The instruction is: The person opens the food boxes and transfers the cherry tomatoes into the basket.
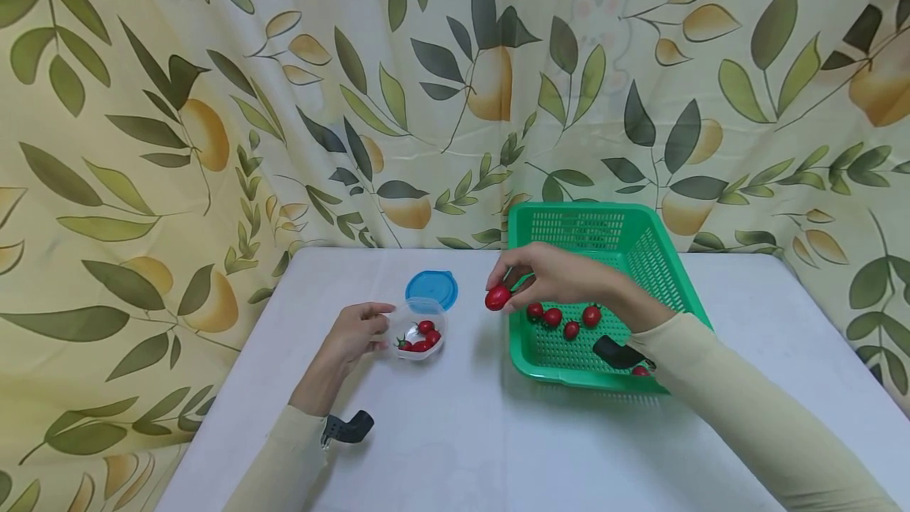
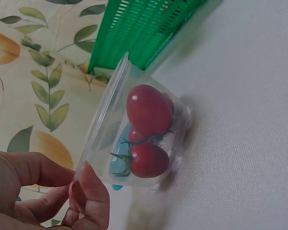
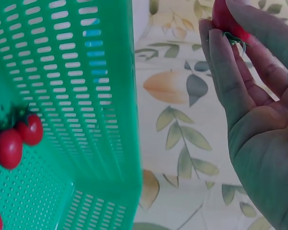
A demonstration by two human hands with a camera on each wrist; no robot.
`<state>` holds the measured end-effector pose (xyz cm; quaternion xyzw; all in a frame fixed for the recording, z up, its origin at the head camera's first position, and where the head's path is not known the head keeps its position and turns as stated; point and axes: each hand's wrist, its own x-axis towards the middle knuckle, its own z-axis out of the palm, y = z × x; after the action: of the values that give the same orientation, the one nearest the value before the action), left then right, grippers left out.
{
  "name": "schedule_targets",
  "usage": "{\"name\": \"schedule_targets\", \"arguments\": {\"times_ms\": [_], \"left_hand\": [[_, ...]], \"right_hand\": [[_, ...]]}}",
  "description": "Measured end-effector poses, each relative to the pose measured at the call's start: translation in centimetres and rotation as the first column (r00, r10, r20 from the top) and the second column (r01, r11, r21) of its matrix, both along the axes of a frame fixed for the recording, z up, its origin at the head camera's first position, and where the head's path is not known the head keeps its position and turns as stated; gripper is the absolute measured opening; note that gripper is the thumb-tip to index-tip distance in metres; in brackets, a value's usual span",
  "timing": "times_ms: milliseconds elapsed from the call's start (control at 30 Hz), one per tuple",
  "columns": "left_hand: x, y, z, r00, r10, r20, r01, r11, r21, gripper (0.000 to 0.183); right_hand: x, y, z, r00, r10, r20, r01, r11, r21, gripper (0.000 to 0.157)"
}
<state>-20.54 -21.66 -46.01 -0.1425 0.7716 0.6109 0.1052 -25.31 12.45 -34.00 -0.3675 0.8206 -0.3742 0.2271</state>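
A cherry tomato (image 1: 498, 298) is pinched between the thumb and fingers of my right hand (image 1: 550, 275), held up by the left wall of the green basket (image 1: 522, 338). Its green stem end shows in the right wrist view. On the left, my left hand (image 1: 355, 334) pinches the rim of a small clear plastic container (image 2: 103, 120) that stands on the table. Several cherry tomatoes (image 2: 150, 160) lie in that container, some with green stems. More cherry tomatoes (image 1: 552, 318) lie on the basket's floor, partly hidden beneath my right forearm.
A round blue lid (image 1: 431, 288) lies on the white table (image 1: 441, 433) just behind the container. Along the table's far edge hangs a leaf-and-fruit patterned curtain (image 1: 426, 141). Each wrist carries a black strapped device (image 1: 348, 427).
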Motion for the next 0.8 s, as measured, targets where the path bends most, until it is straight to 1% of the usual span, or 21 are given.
{"name": "schedule_targets", "arguments": {"times_ms": [267,433,567,800], "left_hand": [[0.0,0.0,0.0,1.0,0.0,-0.003,0.0,1.0,0.0,0.033],[-0.1,0.0,-0.1,1.0,-0.006,-0.007,0.006,1.0,0.002,0.033],[-0.1,0.0,-0.1,1.0,-0.004,-0.013,0.004,1.0,0.001,0.033],[0.0,0.0,-0.1,1.0,-0.001,-0.01,0.001,1.0,-0.011,0.032]], "right_hand": [[0.3,2.2,0.1,0.998,-0.029,0.05,0.03,0.999,-0.03,0.032],[0.5,3.6,0.0,0.997,-0.052,0.05,0.053,0.998,-0.024,0.031],[0.5,4.7,-0.2,0.997,-0.062,0.051,0.064,0.997,-0.038,0.03],[0.5,6.3,-0.8,0.997,-0.079,0.01,0.08,0.996,-0.047,0.03]]}}
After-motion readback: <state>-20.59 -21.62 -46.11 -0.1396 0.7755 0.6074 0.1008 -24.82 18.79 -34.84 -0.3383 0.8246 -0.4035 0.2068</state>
